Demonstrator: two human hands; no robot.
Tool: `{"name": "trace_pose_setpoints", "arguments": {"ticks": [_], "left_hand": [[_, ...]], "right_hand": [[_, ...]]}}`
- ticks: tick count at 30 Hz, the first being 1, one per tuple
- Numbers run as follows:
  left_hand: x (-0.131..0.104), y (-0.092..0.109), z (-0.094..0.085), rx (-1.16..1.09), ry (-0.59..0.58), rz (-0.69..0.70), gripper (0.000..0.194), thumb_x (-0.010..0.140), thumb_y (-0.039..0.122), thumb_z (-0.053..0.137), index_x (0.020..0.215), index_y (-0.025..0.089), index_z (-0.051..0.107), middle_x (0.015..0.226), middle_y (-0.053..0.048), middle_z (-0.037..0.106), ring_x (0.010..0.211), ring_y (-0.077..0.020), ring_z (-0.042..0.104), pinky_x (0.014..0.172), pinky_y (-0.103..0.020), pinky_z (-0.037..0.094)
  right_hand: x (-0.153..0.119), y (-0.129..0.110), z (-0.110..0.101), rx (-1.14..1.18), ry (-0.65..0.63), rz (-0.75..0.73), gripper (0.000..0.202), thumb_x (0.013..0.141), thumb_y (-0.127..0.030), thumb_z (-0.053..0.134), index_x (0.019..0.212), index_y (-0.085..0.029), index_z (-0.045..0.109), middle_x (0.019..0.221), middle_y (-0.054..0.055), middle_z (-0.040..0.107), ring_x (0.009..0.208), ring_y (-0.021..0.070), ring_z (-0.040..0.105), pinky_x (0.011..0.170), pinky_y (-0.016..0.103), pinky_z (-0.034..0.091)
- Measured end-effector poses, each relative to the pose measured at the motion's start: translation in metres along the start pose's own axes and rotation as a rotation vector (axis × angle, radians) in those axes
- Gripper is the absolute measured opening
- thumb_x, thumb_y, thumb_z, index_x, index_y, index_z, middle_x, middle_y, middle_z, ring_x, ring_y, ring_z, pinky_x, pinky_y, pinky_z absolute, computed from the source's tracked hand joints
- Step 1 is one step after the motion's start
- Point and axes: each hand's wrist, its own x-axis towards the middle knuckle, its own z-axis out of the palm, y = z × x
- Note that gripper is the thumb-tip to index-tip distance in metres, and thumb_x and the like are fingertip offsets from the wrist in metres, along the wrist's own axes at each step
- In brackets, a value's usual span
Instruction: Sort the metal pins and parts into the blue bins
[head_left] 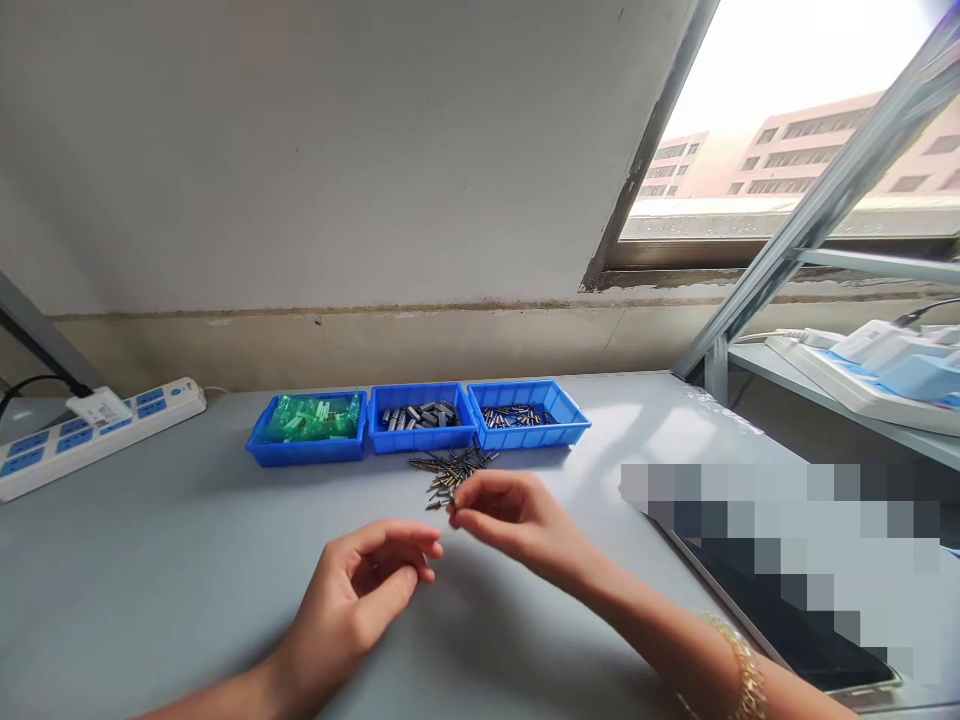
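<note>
My right hand (506, 510) pinches a small metal part (452, 505) between thumb and fingertips, just in front of a loose pile of small pointed metal parts (450, 470) on the grey table. To its left, my left hand (375, 580) is held above the table with curved fingers, the thumb near the fingertips; nothing shows in it. Behind the pile stand a blue bin (420, 440) of dark metal cylinders and, to the right, another blue bin (534, 437) of small metal pieces. A third blue bin (307, 453) on the left contains a green plastic bag (311, 420).
A white power strip (176, 402) with a plug lies at the far left. At the right, a dark flat device (795, 620) is partly pixelated. Metal shelf legs stand at both sides, and a right-hand shelf (817, 378) bears another power strip.
</note>
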Motion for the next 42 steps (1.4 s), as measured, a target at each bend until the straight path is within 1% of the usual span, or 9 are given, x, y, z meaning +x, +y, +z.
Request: {"name": "trace_pose_setpoints", "arguments": {"ticks": [6,9,11,15,18,26,34,37,42], "left_hand": [[0.0,0.001,0.002,0.006,0.0,-0.055,0.019,0.073,0.018,0.062,0.087,0.021,0.073,0.086,-0.004,0.074,0.077,-0.0191,0.066,0.076,-0.029,0.053],[0.0,0.001,0.002,0.015,-0.003,-0.064,0.019,0.072,0.018,0.062,0.087,0.021,0.073,0.087,-0.004,0.074,0.078,-0.0194,0.066,0.076,-0.029,0.053],[0.001,0.001,0.001,0.019,-0.006,-0.059,0.019,0.073,0.017,0.061,0.087,0.022,0.073,0.087,-0.004,0.074,0.078,-0.019,0.065,0.076,-0.029,0.052],[0.001,-0.001,0.0,0.039,-0.015,-0.054,0.02,0.074,0.016,0.06,0.088,0.022,0.073,0.086,-0.003,0.073,0.077,-0.0183,0.064,0.075,-0.028,0.051],[0.001,-0.003,0.0,0.053,-0.011,-0.073,0.019,0.075,0.016,0.059,0.087,0.021,0.073,0.085,-0.004,0.073,0.078,-0.0185,0.064,0.075,-0.028,0.05],[0.0,-0.002,0.001,0.054,-0.005,-0.086,0.016,0.074,0.016,0.06,0.083,0.021,0.072,0.081,-0.003,0.072,0.076,-0.0179,0.063,0.074,-0.027,0.05],[0.002,-0.003,0.0,0.072,0.004,-0.078,0.014,0.075,0.017,0.059,0.082,0.02,0.071,0.08,-0.003,0.071,0.076,-0.0179,0.063,0.074,-0.027,0.049],[0.002,-0.004,-0.001,0.059,0.032,-0.065,0.014,0.077,0.02,0.06,0.087,0.022,0.071,0.084,-0.003,0.071,0.077,-0.0173,0.063,0.075,-0.027,0.05],[0.002,-0.001,0.002,0.022,0.043,-0.038,0.016,0.078,0.026,0.065,0.093,0.024,0.07,0.091,-0.002,0.068,0.076,-0.0157,0.06,0.068,-0.024,0.049]], "right_hand": [[0.021,-0.001,-0.046,-0.501,0.594,-0.291,0.019,0.077,-0.029,0.059,0.087,-0.018,0.071,0.086,0.008,0.071,0.069,0.0173,0.064,0.068,0.036,0.054],[0.026,0.004,-0.062,-0.813,0.692,-0.343,0.023,0.077,-0.027,0.058,0.095,-0.02,0.07,0.101,0.01,0.068,0.069,0.0182,0.062,0.068,0.039,0.053],[0.024,0.007,-0.064,-0.939,0.591,-0.323,0.02,0.079,-0.024,0.055,0.093,-0.021,0.069,0.096,0.009,0.068,0.069,0.018,0.061,0.064,0.036,0.051],[0.015,0.009,-0.051,-1.003,0.261,-0.202,0.013,0.077,-0.016,0.057,0.076,-0.021,0.068,0.069,0.002,0.066,0.063,0.0144,0.06,0.057,0.026,0.047],[0.011,0.011,-0.04,-1.031,0.168,-0.14,0.011,0.072,-0.011,0.061,0.065,-0.019,0.065,0.061,0.0,0.064,0.056,0.013,0.057,0.053,0.024,0.043],[0.01,0.017,-0.029,-1.089,0.157,-0.04,0.019,0.076,-0.007,0.052,0.067,-0.017,0.066,0.064,0.004,0.064,0.06,0.0169,0.057,0.057,0.028,0.041],[0.01,0.012,-0.029,-0.963,0.243,-0.014,0.014,0.075,-0.009,0.055,0.072,-0.017,0.066,0.065,0.002,0.064,0.06,0.015,0.056,0.058,0.027,0.043],[0.007,0.0,-0.024,-0.752,0.228,0.005,0.011,0.079,-0.02,0.056,0.075,-0.017,0.066,0.068,0.002,0.064,0.062,0.0128,0.056,0.055,0.023,0.043],[-0.004,-0.009,0.0,-0.073,-0.055,0.238,0.02,0.072,-0.035,0.067,0.073,-0.014,0.065,0.061,-0.002,0.058,0.044,0.0046,0.041,0.04,0.018,0.032]]}}
